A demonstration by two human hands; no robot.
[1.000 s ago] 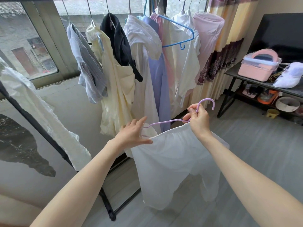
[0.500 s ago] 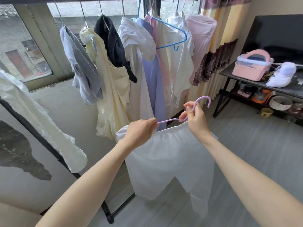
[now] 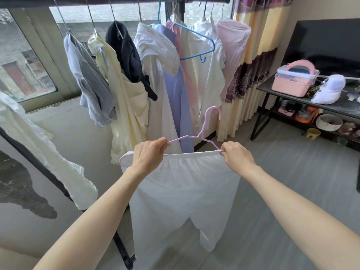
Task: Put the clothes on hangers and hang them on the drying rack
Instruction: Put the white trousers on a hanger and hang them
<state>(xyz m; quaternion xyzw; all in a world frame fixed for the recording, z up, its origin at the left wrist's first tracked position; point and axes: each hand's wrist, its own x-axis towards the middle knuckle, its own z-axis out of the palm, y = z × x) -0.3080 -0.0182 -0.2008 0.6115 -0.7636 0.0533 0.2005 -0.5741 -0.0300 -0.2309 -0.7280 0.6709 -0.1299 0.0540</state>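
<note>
Hands (image 3: 150, 154) (image 3: 236, 155) apart, gripping hanger (image 3: 202, 133) ends, shorts (image 3: 181, 191) between.

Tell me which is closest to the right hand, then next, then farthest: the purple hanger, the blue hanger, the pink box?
From the right hand:
1. Purple hanger, in its grip, just left.
2. Blue hanger, up on the rack.
3. Pink box, on the table far right.

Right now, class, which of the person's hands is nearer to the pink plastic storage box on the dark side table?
Right. The right hand is nearer the pink plastic storage box; the left hand is farther left.
</note>
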